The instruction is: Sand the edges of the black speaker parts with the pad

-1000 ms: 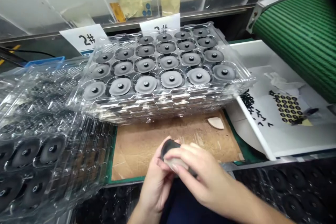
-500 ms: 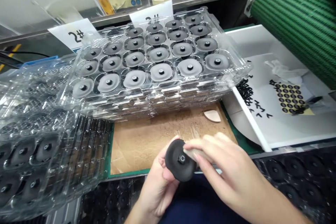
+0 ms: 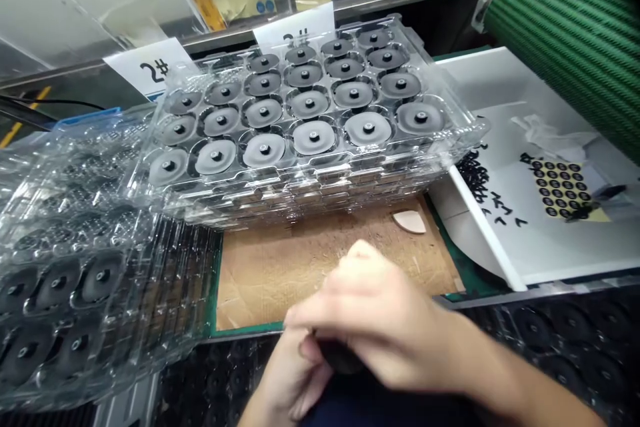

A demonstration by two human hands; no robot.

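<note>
My left hand [image 3: 290,380] cups a black round disc part [image 3: 336,357] from below, near the front edge of the bench. My right hand [image 3: 385,327] lies over the top of the same disc, fingers curled and blurred by motion, hiding most of it. Only a dark sliver of the disc shows between the two hands. Behind them a stack of clear plastic trays [image 3: 440,147] holds rows of the same grey-black discs.
A brown worn board [image 3: 300,260] covers the bench, with a small pale wedge [image 3: 410,221] on it. More clear trays [image 3: 75,260] with discs lie at left. A white tray [image 3: 500,147] with a yellow dotted sheet [image 3: 563,188] sits right, beside a green conveyor belt [image 3: 575,47].
The disc, held face-up half a second ago, has dropped lower and is now covered by my right hand, which swept left across it. The pale tool in my right fingers is no longer visible.
</note>
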